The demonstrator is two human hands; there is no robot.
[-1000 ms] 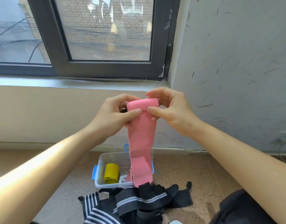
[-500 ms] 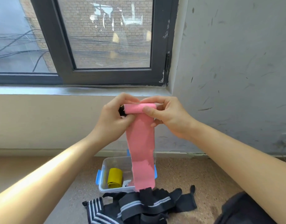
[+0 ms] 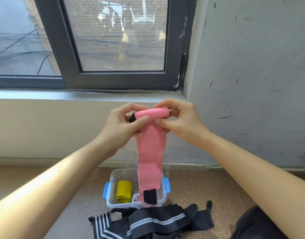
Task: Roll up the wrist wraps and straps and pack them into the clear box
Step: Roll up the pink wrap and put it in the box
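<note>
Up in front of the window sill (image 3: 79,94), both hands work the pink wrap (image 3: 151,152) in mid-air. The rolled part (image 3: 151,113) lies horizontal between them. The loose tail hangs straight down, and its black velcro tab (image 3: 149,196) dangles over the clear box (image 3: 112,187) on the floor (image 3: 200,190).

Step in hand, as I read it: winding up the tail. Most of the length looks unrolled.

How to do it well:
- Light tension on the tail, so the layers pack tight.
- Edges flush on every turn, or the roll cones out.
- Thumbs feed the fabric and fingertips turn the roll, in small bites.
- Finish by pressing the velcro tab onto the roll so it can't spring open.
- Drop it beside the yellow roll (image 3: 123,191) in the box. Space there looks sufficient.

Fingers:
- Left hand (image 3: 124,128): fingers (image 3: 131,107) curled over the roll's left end, thumb pressed on the front face just below it. Pinching the wrap.
- Right hand (image 3: 179,125): same at the right end, fingers (image 3: 167,102) arched over the top, thumb on the front. Also pinching, not spread.

A black bit (image 3: 131,118) pokes out at the roll's left end; can't tell what it is.

The black straps (image 3: 157,219) lie unrolled on the floor just in front of the box, not yet done.
</note>
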